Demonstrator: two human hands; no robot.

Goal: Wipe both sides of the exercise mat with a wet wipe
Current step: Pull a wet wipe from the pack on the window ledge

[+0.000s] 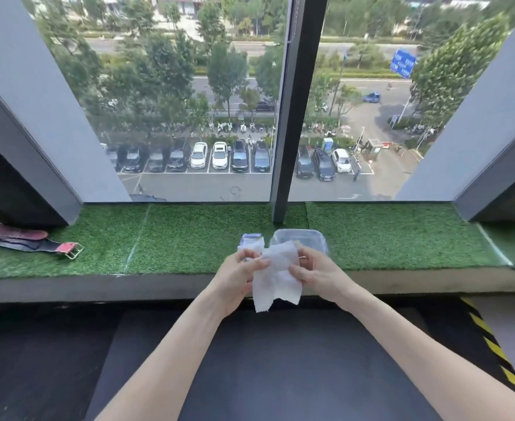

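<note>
Head view:
- The left hand (238, 278) has its fingers curled, and the thumb and fingertips pinch the left edge of a white, crumpled wet wipe (276, 275).
- The right hand (320, 275) pinches the right edge of the same wipe with thumb and curled fingers, so the sheet hangs down between both hands.
- The dark grey flat exercise mat (280, 360) lies on the floor at the near side, under the forearms; the wipe is held above its far edge and does not touch it.
- Just behind the hands, on the green artificial-grass ledge (189, 238), stand a small blue and white packet (250, 240) and a clear plastic box (305, 238) (both partly hidden by the wipe).
- Far to the left on the same ledge lies a red and black belt with a metal buckle (28, 240).
- At the near right, a yellow and black striped strip (493, 344) runs on the floor beside the mat.
</note>
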